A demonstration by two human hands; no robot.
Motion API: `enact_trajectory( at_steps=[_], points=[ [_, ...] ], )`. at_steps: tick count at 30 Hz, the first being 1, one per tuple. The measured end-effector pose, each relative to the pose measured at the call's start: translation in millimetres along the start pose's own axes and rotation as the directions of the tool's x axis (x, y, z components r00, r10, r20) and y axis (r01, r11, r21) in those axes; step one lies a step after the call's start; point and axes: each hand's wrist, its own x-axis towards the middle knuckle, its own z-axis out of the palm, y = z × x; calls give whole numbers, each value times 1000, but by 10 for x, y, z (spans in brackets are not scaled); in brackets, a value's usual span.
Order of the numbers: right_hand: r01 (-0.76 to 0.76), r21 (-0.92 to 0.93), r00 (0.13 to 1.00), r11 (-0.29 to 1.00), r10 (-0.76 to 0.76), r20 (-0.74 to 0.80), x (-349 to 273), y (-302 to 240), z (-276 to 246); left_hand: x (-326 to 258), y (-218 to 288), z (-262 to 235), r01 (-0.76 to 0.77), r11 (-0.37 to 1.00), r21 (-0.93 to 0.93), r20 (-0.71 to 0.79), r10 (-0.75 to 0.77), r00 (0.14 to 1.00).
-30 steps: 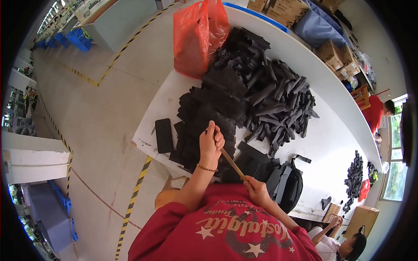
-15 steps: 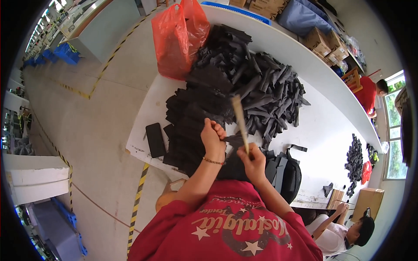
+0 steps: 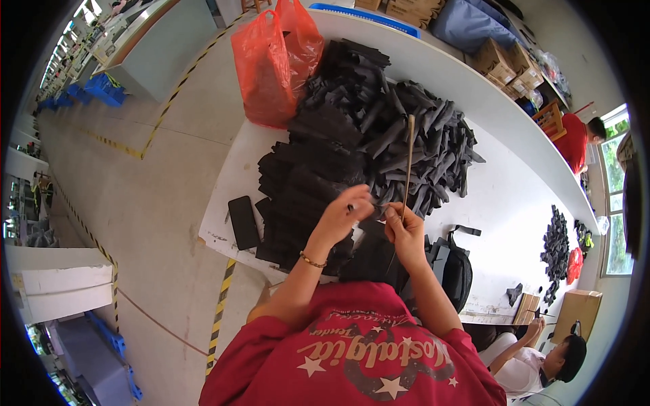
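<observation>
My right hand (image 3: 405, 235) is closed round a long thin wooden stick (image 3: 409, 152), which stands nearly upright past the fingers. Just left of it, my left hand (image 3: 344, 218) is curled, its fingertips close to the right thumb. A small dark bit shows at the left fingers; what they hold is hard to make out. Under and beyond both hands lies a large heap of black fabric strips (image 3: 426, 149). Flatter layered black pieces (image 3: 298, 179) spread on the left side of the white table (image 3: 501, 169).
A black phone (image 3: 244, 222) lies by the table's left edge, and a red plastic bag (image 3: 264, 88) stands at the far left corner. Right of my hands is a black bag (image 3: 455, 277). Another black pile (image 3: 555, 243) lies farther right, near a seated person (image 3: 542, 358).
The stick has swung from leaning left to nearly upright. My left hand has shifted right toward the right hand, and the black strip between the hands no longer shows clearly.
</observation>
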Motion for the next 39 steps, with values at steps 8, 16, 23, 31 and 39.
enact_trajectory(
  at_steps=[8,16,23,31,39],
  points=[
    [220,-4,917,976,-208,-340,354,-94,-117,-422,107,389,557,793,-246,376,-452,809],
    [209,-58,913,976,-216,-346,613,-546,-402,-884,-79,239,295,948,-116,256,-258,932],
    [104,-76,989,992,-111,-95,262,-256,-59,73,433,237,251,875,-415,69,-244,967],
    [7,79,998,997,-2,-61,165,21,-66,41,172,298,234,807,-543,-146,-365,920],
    [25,-4,995,1000,-24,102,88,248,-149,417,114,-26,94,768,-633,-288,-347,893]
  ],
)
